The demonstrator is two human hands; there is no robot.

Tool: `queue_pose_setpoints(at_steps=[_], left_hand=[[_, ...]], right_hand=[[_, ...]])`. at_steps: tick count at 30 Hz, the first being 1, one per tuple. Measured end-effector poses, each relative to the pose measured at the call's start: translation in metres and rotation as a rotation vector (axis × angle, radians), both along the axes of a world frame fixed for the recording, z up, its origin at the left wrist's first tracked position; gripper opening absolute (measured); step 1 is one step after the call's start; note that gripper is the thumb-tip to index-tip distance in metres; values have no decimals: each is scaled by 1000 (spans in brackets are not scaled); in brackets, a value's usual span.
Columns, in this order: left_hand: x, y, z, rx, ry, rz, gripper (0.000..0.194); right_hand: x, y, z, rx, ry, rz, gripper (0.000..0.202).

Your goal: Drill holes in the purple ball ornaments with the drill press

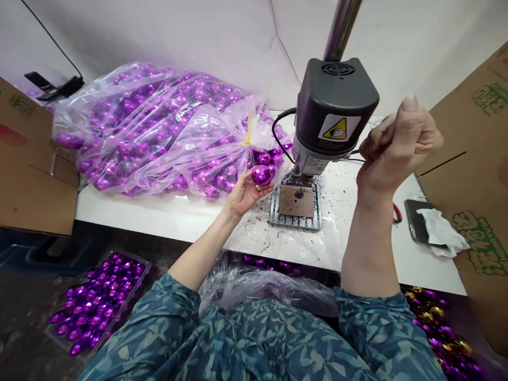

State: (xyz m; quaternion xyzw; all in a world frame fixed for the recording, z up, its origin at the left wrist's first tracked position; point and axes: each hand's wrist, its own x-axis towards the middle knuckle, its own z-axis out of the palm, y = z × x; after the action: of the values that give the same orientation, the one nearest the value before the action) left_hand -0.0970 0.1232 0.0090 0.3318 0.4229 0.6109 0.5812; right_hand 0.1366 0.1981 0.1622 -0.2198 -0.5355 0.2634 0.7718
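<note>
Likely for steadiness, the left hand [246, 194] grips a purple ball [262, 174] beside the drill press [337, 95]; the right hand [399, 140] curls closed.

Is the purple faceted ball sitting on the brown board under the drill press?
No, the left hand holds the purple faceted ball off to the left of the brown board.

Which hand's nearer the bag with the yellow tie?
Left. The left hand is by the bag, holding a purple ball; the right hand is farther, right of the drill press.
</note>
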Motion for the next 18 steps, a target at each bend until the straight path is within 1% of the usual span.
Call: queue_pose_setpoints(at_steps=[2, 4, 8, 10, 13, 15, 18], left_hand=[[4, -7, 3, -32, -15, -48, 49], [8, -12, 2, -51, -16, -57, 52], [17, -15, -9, -47, 15, -29, 45], [22, -15, -15, -2, 93, -13, 46], [32, -11, -22, 48, 219, -9, 54], [37, -7, -26, 56, 254, -22, 56], [43, 1, -31, 67, 291, -25, 52]], right_hand=[[0, 2, -1, 2, -4, -11, 57], [0, 2, -2, -1, -12, -24, 58], [-2, 2, 0, 2, -57, -60, 62], [-3, 2, 1, 10, -88, -80, 61], [-5, 2, 2, 6, -116, -99, 54], [-6, 1, 2, 5, -126, -108, 52], [-6, 0, 2, -5, -144, -123, 52]])
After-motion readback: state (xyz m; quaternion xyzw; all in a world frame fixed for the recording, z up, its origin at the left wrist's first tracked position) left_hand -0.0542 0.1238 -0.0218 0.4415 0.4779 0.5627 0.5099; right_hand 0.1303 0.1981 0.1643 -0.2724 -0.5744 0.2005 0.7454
